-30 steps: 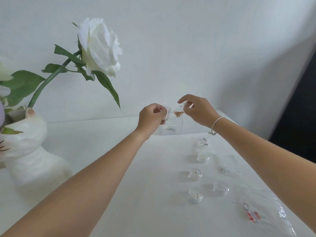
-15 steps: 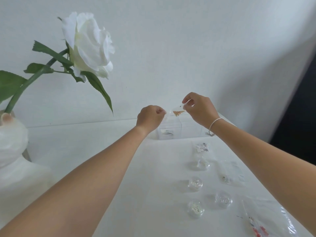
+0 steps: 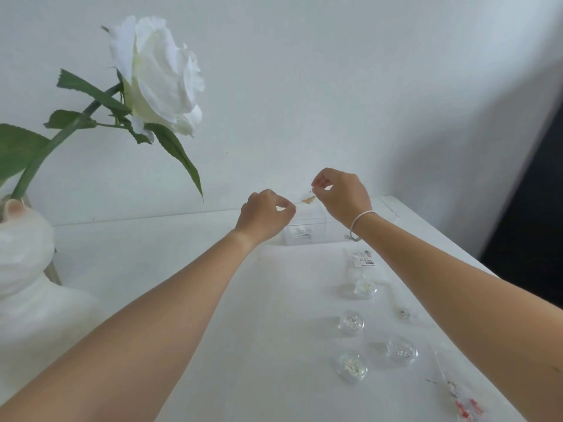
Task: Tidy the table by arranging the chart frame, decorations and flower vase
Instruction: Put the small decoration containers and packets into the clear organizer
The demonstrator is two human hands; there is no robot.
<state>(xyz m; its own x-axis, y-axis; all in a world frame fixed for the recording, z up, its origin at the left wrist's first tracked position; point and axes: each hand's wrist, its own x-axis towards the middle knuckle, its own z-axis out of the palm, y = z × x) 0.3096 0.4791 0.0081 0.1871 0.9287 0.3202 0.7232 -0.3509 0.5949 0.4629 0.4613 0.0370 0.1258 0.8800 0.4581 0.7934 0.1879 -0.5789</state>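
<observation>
Above the clear plastic box (image 3: 306, 228) at the far middle of the white tabletop (image 3: 189, 269), both hands meet over a tiny clear packet (image 3: 307, 200) with gold-brown flecks inside. At about 12 o'clock from the viewer, the left hand (image 3: 263, 216) pinches the packet's left edge in a narrow grip of thumb and fingertip, while the right hand (image 3: 342, 197), with a white bracelet (image 3: 361, 219) at its wrist, pinches the upper right corner in an equally narrow grip. The packet hangs between them, just above the box lid, apart from it as far as can be told. At 9 o'clock stands the white flower vase (image 3: 24, 269), cut off by the frame edge, with a large white rose (image 3: 158, 77) leaning on its green stem toward 1 o'clock. At 3 o'clock, near the right forearm, four small round clear pots (image 3: 352, 321) of decorations sit apart from one another on the tabletop, with a labelled sachet (image 3: 364, 261) beyond them and another clear bag (image 3: 460, 400) with red pieces at 4 o'clock near the edge.
</observation>
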